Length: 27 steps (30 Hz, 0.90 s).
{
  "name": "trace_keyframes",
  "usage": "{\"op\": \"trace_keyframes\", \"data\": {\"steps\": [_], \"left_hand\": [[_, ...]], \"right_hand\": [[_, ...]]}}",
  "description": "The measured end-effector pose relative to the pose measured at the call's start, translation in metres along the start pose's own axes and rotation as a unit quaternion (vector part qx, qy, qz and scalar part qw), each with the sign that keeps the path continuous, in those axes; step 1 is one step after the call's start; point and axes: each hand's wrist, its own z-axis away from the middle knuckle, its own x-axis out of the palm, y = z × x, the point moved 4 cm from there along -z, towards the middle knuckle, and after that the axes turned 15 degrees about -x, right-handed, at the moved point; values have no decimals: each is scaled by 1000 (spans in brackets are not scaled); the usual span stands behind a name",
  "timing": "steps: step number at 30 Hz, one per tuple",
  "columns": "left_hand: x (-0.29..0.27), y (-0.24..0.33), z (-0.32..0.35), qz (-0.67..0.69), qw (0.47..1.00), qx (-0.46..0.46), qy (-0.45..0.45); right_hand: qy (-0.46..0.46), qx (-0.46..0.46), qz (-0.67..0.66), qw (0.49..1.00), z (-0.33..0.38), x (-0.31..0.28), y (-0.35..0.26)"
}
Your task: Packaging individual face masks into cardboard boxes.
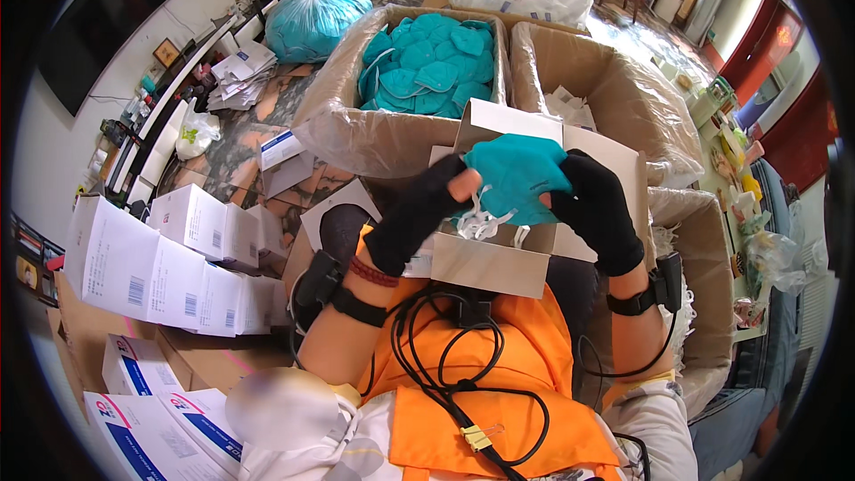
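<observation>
The gloved left hand (423, 209) pinches one edge of a teal mask (515, 174) and the right hand (595, 209) grips its opposite edge, holding it between them over an open cardboard box (490, 264), white straps (481, 225) beside the left thumb.

And here's the marbled floor (223, 165), carrying a bulging teal-filled bag (316, 25), loose white stack (242, 76) and big plastic-lined carton (378, 138)!

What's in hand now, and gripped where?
Teal mask, one or several stacked, can't tell. Left hand grips its left edge near the white straps; right hand its right edge.
</observation>
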Motion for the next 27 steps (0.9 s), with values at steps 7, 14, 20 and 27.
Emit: {"op": "trace_keyframes", "data": {"steps": [7,14,20,27], "left_hand": [[16,10,0,63,995,26,71],[35,16,-13,127,991,15,40],[28,-5,-13,-46,997,-39,-38],[35,-6,-3,-70,992,-106,-10]], "right_hand": [[244,86,-290,921,-5,-10,2],[140,41,-224,964,17,58,30],[236,184,-370,880,11,42,29],[268,190,-467,821,22,49,26]]}}
